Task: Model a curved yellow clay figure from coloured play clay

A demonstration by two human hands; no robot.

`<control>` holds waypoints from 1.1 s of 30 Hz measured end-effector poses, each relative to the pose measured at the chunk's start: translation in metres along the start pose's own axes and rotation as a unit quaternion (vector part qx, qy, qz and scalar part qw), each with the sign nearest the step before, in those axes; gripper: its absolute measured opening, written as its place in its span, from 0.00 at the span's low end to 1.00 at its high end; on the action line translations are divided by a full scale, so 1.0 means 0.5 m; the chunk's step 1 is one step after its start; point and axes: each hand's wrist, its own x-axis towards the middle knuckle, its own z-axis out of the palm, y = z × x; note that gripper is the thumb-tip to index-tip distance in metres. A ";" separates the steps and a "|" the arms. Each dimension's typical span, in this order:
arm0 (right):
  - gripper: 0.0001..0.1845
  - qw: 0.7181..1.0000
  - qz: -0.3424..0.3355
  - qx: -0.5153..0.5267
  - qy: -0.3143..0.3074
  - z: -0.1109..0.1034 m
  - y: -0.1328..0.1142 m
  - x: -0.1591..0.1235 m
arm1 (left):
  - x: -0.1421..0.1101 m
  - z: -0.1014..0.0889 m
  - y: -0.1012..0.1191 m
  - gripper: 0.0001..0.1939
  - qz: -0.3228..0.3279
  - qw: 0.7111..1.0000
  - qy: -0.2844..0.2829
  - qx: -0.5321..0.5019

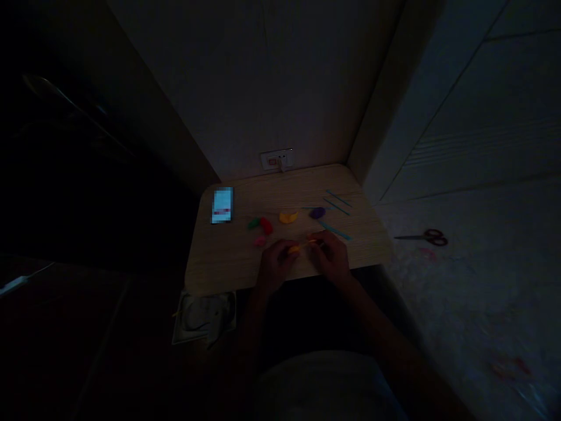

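Observation:
Both hands work close together near the front edge of a small wooden table (219,263) in a dim room. My left hand (276,263) is closed, pinching a small yellow lump of clay (293,249). My right hand (331,254) is closed too, fingertips on a thin stick-like piece (312,241) that meets the yellow lump. Just beyond the hands lie a pink lump (259,240), a red lump (266,225) touching a green one (253,223), a larger yellow lump (288,217) and a purple lump (317,213).
A lit phone (222,205) lies at the table's back left. Several thin blue sticks (337,203) lie at the back right. A wall socket (277,159) sits behind the table. Scissors (427,237) lie on the floor to the right, a plastic bag (204,316) lower left.

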 end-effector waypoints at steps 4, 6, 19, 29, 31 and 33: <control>0.09 0.997 -0.049 0.002 -0.060 0.003 -0.003 -0.002 | 0.000 0.002 -0.004 0.17 -0.030 0.998 0.028 -0.046; 0.11 0.995 -0.065 -0.004 -0.078 0.005 -0.004 -0.003 | -0.001 0.003 -0.003 0.15 -0.038 0.998 0.022 -0.051; 0.14 0.989 -0.082 -0.014 -0.124 0.001 0.007 -0.005 | -0.001 0.001 -0.008 0.17 -0.044 0.996 0.009 -0.076; 0.11 0.992 -0.071 -0.010 -0.099 0.001 0.003 -0.009 | -0.002 -0.002 0.009 0.11 -0.006 0.999 -0.044 -0.010; 0.11 0.994 -0.073 -0.006 -0.084 0.001 0.001 -0.008 | -0.002 -0.001 0.009 0.10 0.007 0.999 -0.040 0.014; 0.09 0.997 -0.065 -0.005 -0.044 0.001 0.001 -0.006 | -0.001 -0.001 0.006 0.08 0.016 0.999 -0.033 0.025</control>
